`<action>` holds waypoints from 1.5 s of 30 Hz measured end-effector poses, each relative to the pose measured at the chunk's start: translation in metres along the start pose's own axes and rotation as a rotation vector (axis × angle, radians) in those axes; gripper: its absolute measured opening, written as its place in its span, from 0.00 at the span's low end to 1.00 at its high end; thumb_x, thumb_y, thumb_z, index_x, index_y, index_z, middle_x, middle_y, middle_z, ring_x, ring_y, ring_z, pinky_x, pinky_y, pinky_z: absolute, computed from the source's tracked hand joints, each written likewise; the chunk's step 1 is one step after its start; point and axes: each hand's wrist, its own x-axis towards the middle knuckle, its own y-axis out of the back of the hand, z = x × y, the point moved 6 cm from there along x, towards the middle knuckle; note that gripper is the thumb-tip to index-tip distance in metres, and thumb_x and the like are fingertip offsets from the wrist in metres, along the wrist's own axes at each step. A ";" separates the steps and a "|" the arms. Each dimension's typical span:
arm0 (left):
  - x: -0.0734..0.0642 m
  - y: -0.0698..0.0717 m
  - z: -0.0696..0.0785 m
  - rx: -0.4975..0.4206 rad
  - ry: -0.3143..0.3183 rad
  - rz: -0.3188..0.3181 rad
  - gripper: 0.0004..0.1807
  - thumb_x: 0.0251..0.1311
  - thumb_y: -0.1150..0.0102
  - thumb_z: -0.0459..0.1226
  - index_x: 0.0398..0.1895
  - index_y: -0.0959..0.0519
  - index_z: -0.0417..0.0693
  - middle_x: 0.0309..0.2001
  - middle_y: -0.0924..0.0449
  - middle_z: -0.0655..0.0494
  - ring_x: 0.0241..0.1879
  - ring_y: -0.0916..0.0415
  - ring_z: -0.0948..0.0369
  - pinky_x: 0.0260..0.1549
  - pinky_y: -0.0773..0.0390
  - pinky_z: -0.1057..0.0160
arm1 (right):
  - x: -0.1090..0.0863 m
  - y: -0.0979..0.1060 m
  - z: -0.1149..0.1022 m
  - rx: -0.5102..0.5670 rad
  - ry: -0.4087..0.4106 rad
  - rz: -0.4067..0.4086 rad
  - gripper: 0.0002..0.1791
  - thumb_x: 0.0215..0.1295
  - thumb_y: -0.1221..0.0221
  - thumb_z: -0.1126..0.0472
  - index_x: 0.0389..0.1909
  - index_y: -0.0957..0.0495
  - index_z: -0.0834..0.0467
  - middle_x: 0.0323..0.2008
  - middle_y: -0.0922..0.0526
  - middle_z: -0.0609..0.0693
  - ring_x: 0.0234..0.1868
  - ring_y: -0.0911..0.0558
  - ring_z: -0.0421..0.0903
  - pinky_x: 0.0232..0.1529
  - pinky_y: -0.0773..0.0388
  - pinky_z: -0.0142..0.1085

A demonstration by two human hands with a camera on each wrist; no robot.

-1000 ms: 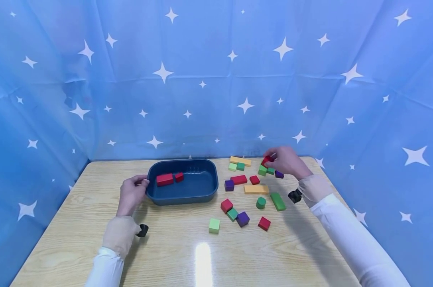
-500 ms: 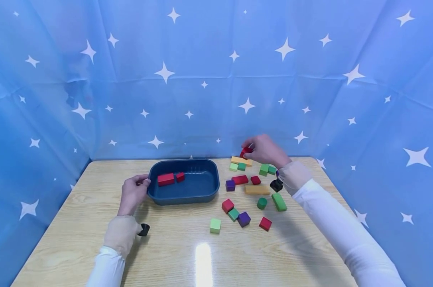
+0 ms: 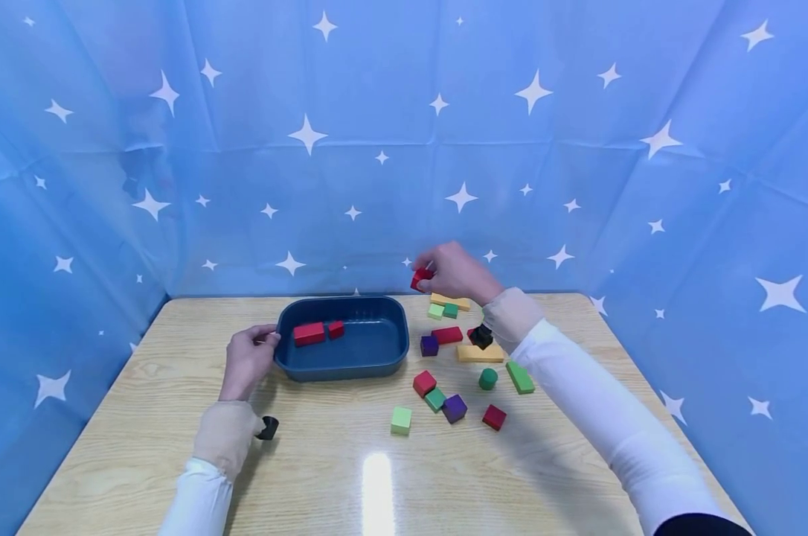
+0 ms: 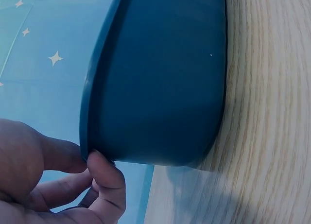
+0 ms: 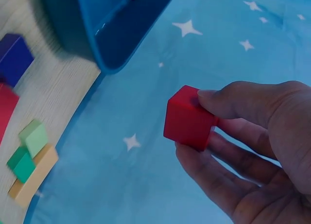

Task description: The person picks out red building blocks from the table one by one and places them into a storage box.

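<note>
My right hand (image 3: 456, 272) pinches a red cube (image 5: 188, 118) between thumb and fingers, raised above the table's back edge, just right of the blue bin. With thumb and fingertips my left hand (image 3: 248, 361) pinches the rim at the left end of the blue bin (image 3: 340, 374); the left wrist view shows this grip on the bin's rim (image 4: 85, 112) closely. Inside the bin lie a red rectangular block (image 3: 309, 334) and a small red block (image 3: 336, 329).
Right of the bin are scattered a purple cube (image 3: 429, 345), a red block (image 3: 447, 335), a yellow plank (image 3: 479, 353), a green cylinder (image 3: 488, 379) and several other blocks. A light green cube (image 3: 400, 420) lies nearest the front. Starry blue cloth (image 3: 404, 149) hangs behind the table.
My right hand has lifted the red cube from the far-right blocks and carried it left, toward the bin. The left hand has kept its hold on the bin's rim.
</note>
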 end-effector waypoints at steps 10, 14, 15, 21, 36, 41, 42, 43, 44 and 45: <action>0.003 0.002 0.002 -0.023 0.022 -0.024 0.18 0.73 0.48 0.35 0.60 0.19 0.36 0.47 0.17 0.39 0.37 0.24 0.61 0.31 0.24 0.71 | 0.031 -0.019 -0.030 -0.021 0.037 -0.043 0.15 0.65 0.32 0.62 0.52 0.14 0.58 0.47 0.12 0.54 0.43 0.13 0.48 0.44 0.13 0.38; 0.003 0.002 0.001 -0.030 0.025 -0.029 0.18 0.73 0.48 0.35 0.60 0.19 0.36 0.47 0.17 0.39 0.37 0.24 0.61 0.30 0.25 0.71 | 0.042 -0.029 -0.041 -0.025 0.053 -0.077 0.15 0.66 0.33 0.62 0.52 0.14 0.58 0.47 0.12 0.54 0.44 0.14 0.48 0.44 0.14 0.37; 0.004 0.001 0.000 -0.031 0.027 -0.029 0.18 0.73 0.48 0.35 0.60 0.19 0.36 0.47 0.17 0.39 0.38 0.24 0.61 0.31 0.25 0.71 | 0.044 -0.032 -0.044 -0.025 0.060 -0.087 0.15 0.66 0.33 0.62 0.52 0.14 0.58 0.47 0.12 0.54 0.45 0.14 0.48 0.44 0.14 0.37; 0.004 0.000 -0.002 -0.028 0.030 -0.030 0.18 0.74 0.48 0.35 0.60 0.19 0.37 0.47 0.18 0.41 0.40 0.24 0.57 0.31 0.25 0.70 | 0.055 -0.049 -0.056 -0.030 0.097 -0.148 0.14 0.65 0.32 0.62 0.51 0.14 0.60 0.47 0.11 0.54 0.45 0.14 0.47 0.46 0.14 0.37; 0.004 0.000 -0.002 -0.026 0.039 -0.026 0.18 0.73 0.48 0.35 0.60 0.19 0.38 0.47 0.19 0.41 0.40 0.24 0.57 0.32 0.25 0.71 | 0.077 -0.088 -0.063 -0.112 0.147 -0.229 0.14 0.64 0.32 0.63 0.50 0.13 0.60 0.45 0.12 0.52 0.46 0.15 0.47 0.49 0.16 0.38; 0.003 0.001 -0.001 -0.022 0.028 -0.023 0.18 0.73 0.48 0.35 0.59 0.19 0.37 0.46 0.18 0.40 0.41 0.24 0.56 0.31 0.25 0.71 | 0.081 -0.100 -0.064 -0.119 0.143 -0.258 0.15 0.64 0.32 0.62 0.51 0.14 0.61 0.47 0.12 0.54 0.47 0.16 0.48 0.52 0.16 0.39; 0.003 0.001 -0.001 -0.023 0.029 -0.024 0.18 0.73 0.48 0.35 0.59 0.19 0.37 0.46 0.18 0.40 0.41 0.24 0.56 0.31 0.25 0.71 | 0.081 -0.102 -0.065 -0.119 0.142 -0.263 0.15 0.64 0.32 0.63 0.51 0.14 0.61 0.47 0.12 0.54 0.47 0.16 0.48 0.52 0.16 0.39; 0.003 0.001 -0.001 -0.022 0.029 -0.024 0.17 0.73 0.47 0.35 0.59 0.19 0.37 0.46 0.18 0.40 0.41 0.24 0.56 0.31 0.25 0.71 | 0.082 -0.104 -0.065 -0.120 0.142 -0.266 0.15 0.64 0.32 0.63 0.51 0.14 0.61 0.47 0.12 0.54 0.46 0.16 0.48 0.51 0.16 0.39; 0.003 0.001 -0.001 -0.022 0.028 -0.023 0.17 0.73 0.47 0.35 0.59 0.19 0.37 0.46 0.18 0.40 0.41 0.24 0.56 0.31 0.25 0.71 | 0.082 -0.106 -0.065 -0.122 0.142 -0.269 0.15 0.64 0.32 0.64 0.51 0.14 0.61 0.47 0.12 0.53 0.46 0.17 0.47 0.51 0.16 0.38; 0.003 0.001 -0.001 -0.021 0.028 -0.022 0.17 0.73 0.47 0.35 0.59 0.19 0.37 0.47 0.18 0.40 0.42 0.24 0.56 0.31 0.25 0.71 | 0.083 -0.108 -0.065 -0.124 0.143 -0.272 0.15 0.64 0.32 0.64 0.51 0.14 0.61 0.47 0.12 0.53 0.46 0.17 0.47 0.51 0.16 0.38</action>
